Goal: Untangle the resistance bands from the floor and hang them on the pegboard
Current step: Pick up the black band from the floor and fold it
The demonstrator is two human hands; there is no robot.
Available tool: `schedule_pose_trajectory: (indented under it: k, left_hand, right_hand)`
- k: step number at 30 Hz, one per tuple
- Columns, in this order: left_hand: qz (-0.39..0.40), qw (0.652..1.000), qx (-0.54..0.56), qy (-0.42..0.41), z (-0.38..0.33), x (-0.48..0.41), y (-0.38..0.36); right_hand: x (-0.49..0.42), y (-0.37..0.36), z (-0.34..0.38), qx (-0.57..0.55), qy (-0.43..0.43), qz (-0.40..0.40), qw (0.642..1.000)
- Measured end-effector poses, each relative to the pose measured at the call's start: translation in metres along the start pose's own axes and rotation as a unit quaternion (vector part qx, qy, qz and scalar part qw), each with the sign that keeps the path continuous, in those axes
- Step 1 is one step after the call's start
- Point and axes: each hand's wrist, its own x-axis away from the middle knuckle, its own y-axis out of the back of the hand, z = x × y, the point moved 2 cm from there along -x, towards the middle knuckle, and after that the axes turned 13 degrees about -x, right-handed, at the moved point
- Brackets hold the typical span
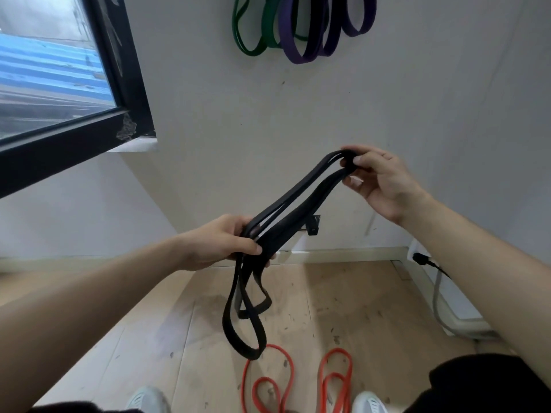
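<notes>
While I watch through the head camera, the black bands [280,234] are off the floor [357,308] and held in both hands in front of the pale wall [268,114]. They are flat, matte rubber straps, some narrow and one broader, lying together as several strands.

The left hand [220,242] grips the bundle partway along, thumb laid across the top and fingers curled beneath. The right hand [378,180] pinches the upper bend of the loops between thumb and fingertips, with the remaining fingers loosely bent.

Between the hands the strands run nearly straight, and their long axis slants from lower left up to upper right. Below the left hand the rest drops as limp, overlapping loops pointing down at the floor. I cannot tell whether the lowest loop touches it.

Two orange-red bands [337,350], thin and smooth, lie in curling loops on the scuffed, light wooden floor between my operator's pale shoes [146,397].

At the top edge, green bands [249,40] and wider purple bands [301,52] hang as rounded loops against the wall, side by side and overlapping. Whatever holds them is out of frame. A window with a black frame [131,84] sits on the left.
</notes>
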Motion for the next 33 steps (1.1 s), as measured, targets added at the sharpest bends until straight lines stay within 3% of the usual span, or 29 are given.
schedule_pose_trajectory:
  k: [9, 15, 18, 23, 26, 30, 33]
  left_hand:
    - [-0.038, 0.998, 0.052, -0.009, 0.001, -0.003, -0.006]
    - [-0.157, 0.981, -0.118, 0.007, -0.007, -0.009, -0.013]
    - [-0.193, 0.97, -0.149, 0.011, -0.004, -0.012, -0.009]
    - [-0.237, 0.914, -0.329, 0.028, 0.0, -0.016, 0.007]
    - [-0.247, 0.904, -0.348, 0.036, 0.002, -0.014, 0.018]
    - [-0.264, 0.931, -0.252, -0.024, -0.002, -0.007, 0.019]
    - [-0.262, 0.934, -0.236, -0.057, -0.007, -0.006, 0.016]
  right_hand:
    - [-0.002, 0.014, 0.005, -0.003, 0.009, -0.033, 0.999]
    - [-0.004, 0.021, 0.005, -0.009, 0.012, -0.055, 0.998]
    - [-0.007, 0.025, 0.002, 0.001, 0.007, -0.064, 0.998]
    - [-0.008, 0.032, -0.004, 0.023, -0.017, -0.066, 0.997]
    - [-0.007, 0.036, -0.012, 0.042, -0.045, -0.059, 0.996]
    - [0.001, 0.047, -0.023, 0.213, -0.11, 0.012, 0.971]
    - [0.008, 0.043, -0.031, 0.416, -0.16, 0.095, 0.89]
